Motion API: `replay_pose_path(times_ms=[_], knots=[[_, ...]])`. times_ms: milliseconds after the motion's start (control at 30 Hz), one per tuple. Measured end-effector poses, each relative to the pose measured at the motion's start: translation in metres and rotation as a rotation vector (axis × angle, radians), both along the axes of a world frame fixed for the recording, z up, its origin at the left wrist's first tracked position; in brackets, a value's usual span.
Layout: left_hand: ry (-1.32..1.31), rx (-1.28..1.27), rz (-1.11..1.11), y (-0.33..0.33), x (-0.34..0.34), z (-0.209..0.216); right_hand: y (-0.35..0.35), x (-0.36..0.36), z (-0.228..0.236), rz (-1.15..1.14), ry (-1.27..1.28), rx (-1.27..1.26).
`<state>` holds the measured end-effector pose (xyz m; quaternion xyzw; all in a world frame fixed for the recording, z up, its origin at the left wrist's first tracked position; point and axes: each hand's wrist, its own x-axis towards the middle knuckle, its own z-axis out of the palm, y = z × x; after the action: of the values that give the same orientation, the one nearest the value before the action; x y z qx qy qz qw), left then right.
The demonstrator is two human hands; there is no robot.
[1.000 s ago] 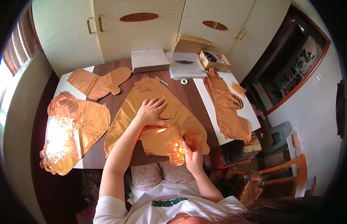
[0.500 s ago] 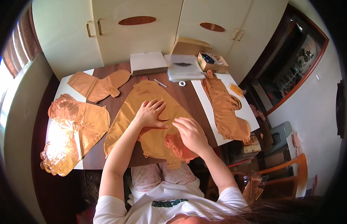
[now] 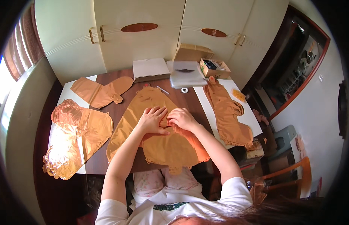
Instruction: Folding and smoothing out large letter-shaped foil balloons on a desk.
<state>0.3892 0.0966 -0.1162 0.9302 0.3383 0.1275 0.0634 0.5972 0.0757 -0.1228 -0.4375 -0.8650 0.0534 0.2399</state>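
Head view: left hand (image 3: 152, 120) pressing gold foil piece (image 3: 168, 147) on brown table (image 3: 197, 105), fingers half-spread; right hand (image 3: 182, 119) curling alongside, can't tell if pinching. Light, even pressure's probably beating creases imo.

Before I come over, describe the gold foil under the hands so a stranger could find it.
Start at the wide brown table with white ends and go to its middle. There lies a broad, shiny gold foil sheet, narrowing toward its far end. Unlike the neighbouring gold foil pieces at both ends, it alone lies under the left hand and the right hand.
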Motion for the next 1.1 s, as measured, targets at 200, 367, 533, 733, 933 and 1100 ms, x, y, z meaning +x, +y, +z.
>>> replay_pose_path(times_ms=[200, 367, 533, 733, 933, 1100], knots=[[-0.021, -0.022, 0.01, 0.0, -0.001, 0.001, 0.014, 0.006, 0.004, -0.008, -0.213, -0.135], [-0.062, -0.045, 0.012, 0.004, -0.002, -0.001, 0.028, -0.001, 0.019, -0.063, -0.411, -0.319], [-0.325, -0.251, 0.026, 0.032, -0.016, -0.022, 0.032, -0.024, 0.043, -0.052, -0.534, -0.424], [-1.093, -0.854, 0.08, 0.034, -0.033, 0.033, 0.032, -0.017, 0.039, -0.063, -0.554, -0.39], [-0.599, -0.45, 0.023, 0.002, -0.065, 0.071, 0.031, -0.019, 0.042, -0.037, -0.562, -0.393], [-0.023, -0.056, -0.074, -0.06, -0.069, 0.04, 0.033, -0.021, 0.045, -0.038, -0.569, -0.394]])
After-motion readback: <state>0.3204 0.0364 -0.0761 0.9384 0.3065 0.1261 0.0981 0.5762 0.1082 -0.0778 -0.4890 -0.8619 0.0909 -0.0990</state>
